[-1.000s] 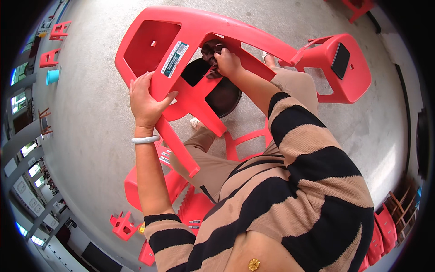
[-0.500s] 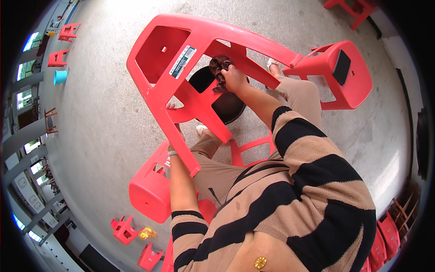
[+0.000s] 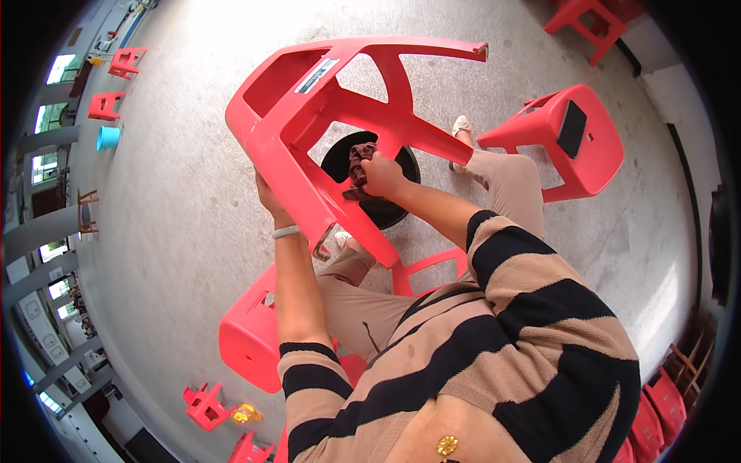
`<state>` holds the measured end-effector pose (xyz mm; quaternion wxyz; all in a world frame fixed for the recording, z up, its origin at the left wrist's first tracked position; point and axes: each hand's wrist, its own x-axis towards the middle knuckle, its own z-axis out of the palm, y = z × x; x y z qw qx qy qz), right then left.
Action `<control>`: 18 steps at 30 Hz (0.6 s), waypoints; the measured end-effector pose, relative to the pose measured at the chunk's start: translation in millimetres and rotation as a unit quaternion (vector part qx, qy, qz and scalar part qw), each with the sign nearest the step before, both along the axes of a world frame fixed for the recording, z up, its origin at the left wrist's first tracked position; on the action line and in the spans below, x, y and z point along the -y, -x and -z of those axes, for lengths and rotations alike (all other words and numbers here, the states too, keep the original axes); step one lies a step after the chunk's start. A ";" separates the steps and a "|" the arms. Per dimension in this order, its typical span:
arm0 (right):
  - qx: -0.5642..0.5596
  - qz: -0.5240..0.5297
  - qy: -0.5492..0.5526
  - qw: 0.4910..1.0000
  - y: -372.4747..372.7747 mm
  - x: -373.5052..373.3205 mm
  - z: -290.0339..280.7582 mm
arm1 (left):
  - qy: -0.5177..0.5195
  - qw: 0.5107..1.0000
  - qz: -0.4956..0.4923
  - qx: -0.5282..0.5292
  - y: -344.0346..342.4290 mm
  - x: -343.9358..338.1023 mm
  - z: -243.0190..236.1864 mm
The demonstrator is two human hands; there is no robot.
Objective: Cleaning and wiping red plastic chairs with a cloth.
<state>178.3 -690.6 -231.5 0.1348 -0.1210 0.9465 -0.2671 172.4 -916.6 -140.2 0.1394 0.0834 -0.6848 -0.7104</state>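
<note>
A red plastic stool (image 3: 289,131) is held up on its side, legs pointing toward me and to the right, with a label sticker (image 3: 317,76) on it. My left hand (image 3: 269,199) grips its left side; the fingers are partly hidden behind the plastic. In my right hand (image 3: 382,176) is a bunched dark brown cloth (image 3: 359,163), pressed against the stool's inner side. Below the stool, on the floor between my feet, stands a black basin (image 3: 409,163), partly covered by the stool and my arm.
To my right stands another red stool (image 3: 602,158) with a black phone (image 3: 572,129) on it. A third red stool (image 3: 247,336) is by my left leg. Farther left are a blue bucket (image 3: 108,138) and a yellow item (image 3: 245,413). More stools stand around the concrete floor (image 3: 170,231).
The stool has tilted, its legs swinging round. My left hand has moved up and left along its side. My right hand has shifted down and left with the cloth.
</note>
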 end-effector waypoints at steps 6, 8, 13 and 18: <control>0.023 -0.007 0.104 0.994 19.1 13.8 14.6 | -0.234 0.971 -0.038 0.035 50.7 -65.1 -112.7; -0.035 -0.033 0.136 0.989 22.8 16.4 12.5 | -0.176 0.983 -0.030 0.050 60.4 -79.1 -129.7; 0.122 -0.093 0.178 0.972 -8.1 46.3 -46.0 | -0.025 0.995 -0.048 0.080 56.9 -81.3 -164.1; 0.111 -0.069 0.221 0.967 -13.5 40.2 -31.5 | 0.335 0.923 0.002 0.189 84.5 -96.0 -157.5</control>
